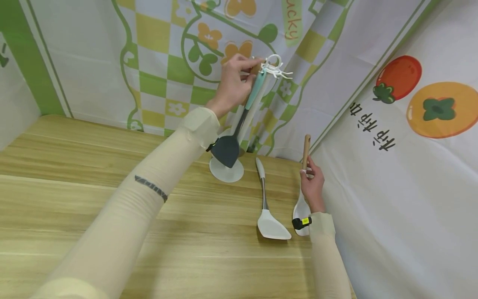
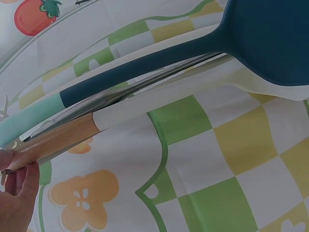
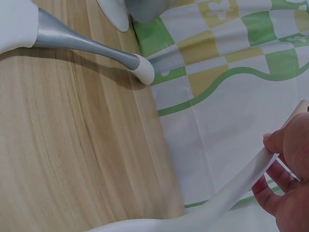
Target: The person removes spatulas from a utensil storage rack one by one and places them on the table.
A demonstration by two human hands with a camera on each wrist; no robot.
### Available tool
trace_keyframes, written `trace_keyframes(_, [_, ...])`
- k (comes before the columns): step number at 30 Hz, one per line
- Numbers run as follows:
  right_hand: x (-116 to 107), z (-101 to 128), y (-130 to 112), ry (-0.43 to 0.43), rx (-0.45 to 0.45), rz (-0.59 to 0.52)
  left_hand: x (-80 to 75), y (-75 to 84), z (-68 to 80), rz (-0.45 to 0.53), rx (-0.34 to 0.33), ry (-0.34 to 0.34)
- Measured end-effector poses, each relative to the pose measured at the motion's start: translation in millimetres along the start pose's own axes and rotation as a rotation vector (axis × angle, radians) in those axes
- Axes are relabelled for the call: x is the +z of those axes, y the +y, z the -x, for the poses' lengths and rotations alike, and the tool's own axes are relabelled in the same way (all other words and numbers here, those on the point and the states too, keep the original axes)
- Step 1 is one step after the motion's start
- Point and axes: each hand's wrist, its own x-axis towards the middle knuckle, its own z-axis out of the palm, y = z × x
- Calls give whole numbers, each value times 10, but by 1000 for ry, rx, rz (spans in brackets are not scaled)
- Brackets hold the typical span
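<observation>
Nearest to you, your right hand [image 1: 313, 185] sits low at the right edge of the wooden table [image 1: 74, 216], its fingers curled round the neck of a white spoon [image 1: 301, 212] with a wooden handle. The handle tip points up and away from you, while the bowl rests on the tabletop just beside your wrist. In the right wrist view your fingertips [image 3: 282, 145] pinch the white shaft where it meets the wood.

Just left of that spoon, apart from it, a white spatula [image 1: 269, 220] lies flat on the table, blade toward you, its grey metal shaft running away to a white-capped end.

Farther back stands the white utensil rack [image 1: 227, 169], its round base on the table near the patterned cloth backdrop [image 1: 164, 62] and its hooked top raised above. A dark blue spatula [image 1: 227, 147] with a pale teal grip hangs down along the rack's post.

Your left hand [image 1: 233, 85] is up at the hooks, fingers closed round the top of a wooden handle [image 2: 58, 140] there. The left wrist view shows that handle joined to a white shaft, lying alongside the blue spatula; whether it already hangs on a hook is hard to tell, since your fingers cover that spot.
</observation>
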Motion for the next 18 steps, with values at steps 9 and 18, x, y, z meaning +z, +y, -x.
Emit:
trace_keyframes(9, [9, 8, 86, -3, 32, -4, 0, -4, 0, 0, -12, -6])
trace_keyframes(18, [30, 22, 130, -17, 77, -1, 4, -8, -1, -3, -7, -1])
